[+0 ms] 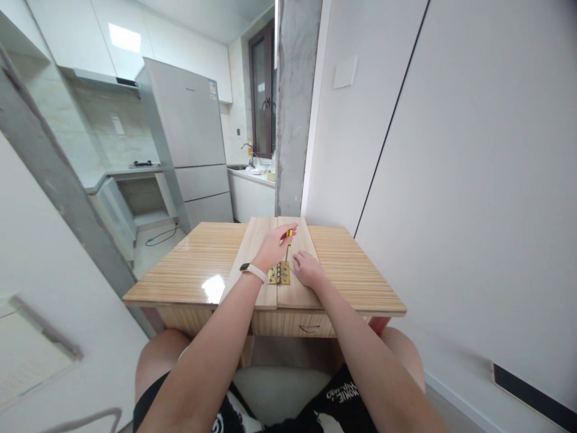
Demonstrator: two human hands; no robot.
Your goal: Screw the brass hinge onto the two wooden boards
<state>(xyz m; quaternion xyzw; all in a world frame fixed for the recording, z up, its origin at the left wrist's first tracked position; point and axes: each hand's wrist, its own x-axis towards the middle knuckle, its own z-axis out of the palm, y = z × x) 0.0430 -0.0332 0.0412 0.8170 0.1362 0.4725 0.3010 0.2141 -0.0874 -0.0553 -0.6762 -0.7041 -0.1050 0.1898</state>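
Observation:
My left hand (276, 245), with a white-banded watch on its wrist, is closed around the yellow handle of a screwdriver (289, 234). The screwdriver's thin shaft points down to a brass hinge (279, 274), its tip at the upper part of the right leaf. The hinge lies opened flat across the seam between two pale wooden boards (295, 294), and screw heads show on its leaves. Just right of the hinge, my right hand (307, 269) rests on the right board with its fingers curled in; whether anything is inside them is hidden.
Both boards lie on a wood-grain table (356, 270) with a drawer (309, 328) at its front. Beyond it stand a grey fridge (189, 120), a sink counter (252, 186) and a concrete pillar (295, 120). A white panelled wall (451, 150) runs along the right.

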